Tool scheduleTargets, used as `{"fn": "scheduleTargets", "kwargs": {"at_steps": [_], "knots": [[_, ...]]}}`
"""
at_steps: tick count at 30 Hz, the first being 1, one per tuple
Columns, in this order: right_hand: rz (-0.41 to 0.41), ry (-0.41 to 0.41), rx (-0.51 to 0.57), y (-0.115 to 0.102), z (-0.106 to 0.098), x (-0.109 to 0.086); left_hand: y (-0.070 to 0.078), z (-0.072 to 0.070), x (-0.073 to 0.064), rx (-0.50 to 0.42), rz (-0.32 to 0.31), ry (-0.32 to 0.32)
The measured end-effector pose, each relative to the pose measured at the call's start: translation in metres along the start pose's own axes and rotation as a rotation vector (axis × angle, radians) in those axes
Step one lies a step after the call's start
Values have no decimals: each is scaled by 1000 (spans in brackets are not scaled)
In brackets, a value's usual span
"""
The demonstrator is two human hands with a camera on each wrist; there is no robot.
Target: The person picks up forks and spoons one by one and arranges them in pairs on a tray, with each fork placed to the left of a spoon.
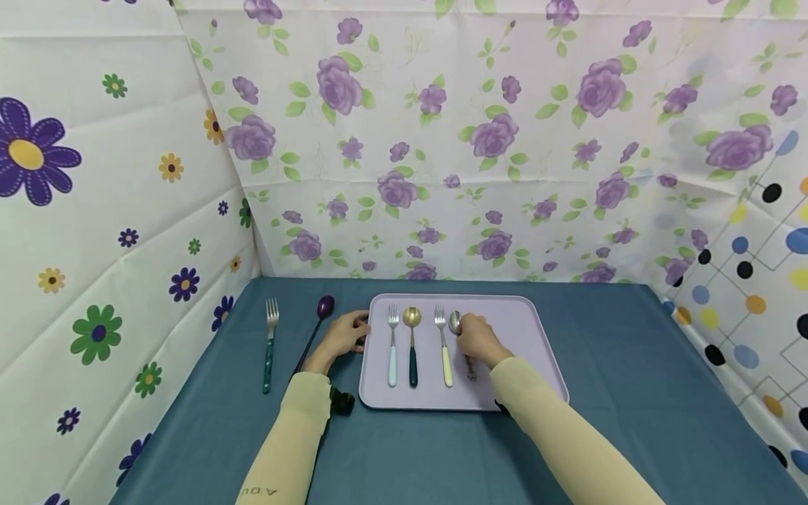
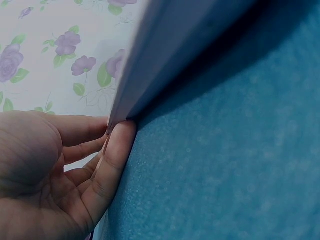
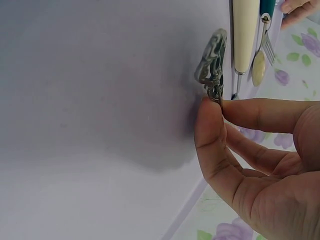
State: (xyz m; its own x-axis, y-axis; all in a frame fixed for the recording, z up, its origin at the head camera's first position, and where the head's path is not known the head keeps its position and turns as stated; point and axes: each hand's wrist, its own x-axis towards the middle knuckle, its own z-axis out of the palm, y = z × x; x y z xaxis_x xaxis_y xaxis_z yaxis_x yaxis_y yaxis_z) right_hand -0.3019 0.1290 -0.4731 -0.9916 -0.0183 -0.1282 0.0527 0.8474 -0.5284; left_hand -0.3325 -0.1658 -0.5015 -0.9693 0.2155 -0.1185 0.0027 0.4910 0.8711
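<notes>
On a lilac tray (image 1: 519, 330), my right hand (image 1: 481, 340) pinches a silver spoon (image 1: 455, 321) with an ornate metal handle, between thumb and fingers. In the right wrist view the end of that spoon's handle (image 3: 215, 62) stands out past the fingertips, close over the tray. My left hand (image 1: 344, 333) holds the tray's left rim, thumb and fingertips at the edge (image 2: 122, 97) in the left wrist view. Left of the spoon lie a fork with a cream handle (image 1: 447, 365), a gold spoon with a dark green handle (image 1: 412, 319) and a light-blue-handled fork (image 1: 393, 351).
Left of the tray, a dark purple spoon (image 1: 325, 307) lies on the blue cloth (image 1: 416, 456), partly behind my left hand. Farther left is a fork with a green handle (image 1: 268, 358). Flowered sheets (image 1: 404, 140) stand behind and at the left, a dotted one at the right.
</notes>
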Motion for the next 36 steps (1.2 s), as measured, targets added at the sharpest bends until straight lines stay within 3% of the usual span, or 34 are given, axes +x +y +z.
{"fn": "scheduleTargets", "kwargs": {"at_steps": [36], "knots": [[14,-26,49,1,1,-3,2,-1,-2,-16,2,0]]}}
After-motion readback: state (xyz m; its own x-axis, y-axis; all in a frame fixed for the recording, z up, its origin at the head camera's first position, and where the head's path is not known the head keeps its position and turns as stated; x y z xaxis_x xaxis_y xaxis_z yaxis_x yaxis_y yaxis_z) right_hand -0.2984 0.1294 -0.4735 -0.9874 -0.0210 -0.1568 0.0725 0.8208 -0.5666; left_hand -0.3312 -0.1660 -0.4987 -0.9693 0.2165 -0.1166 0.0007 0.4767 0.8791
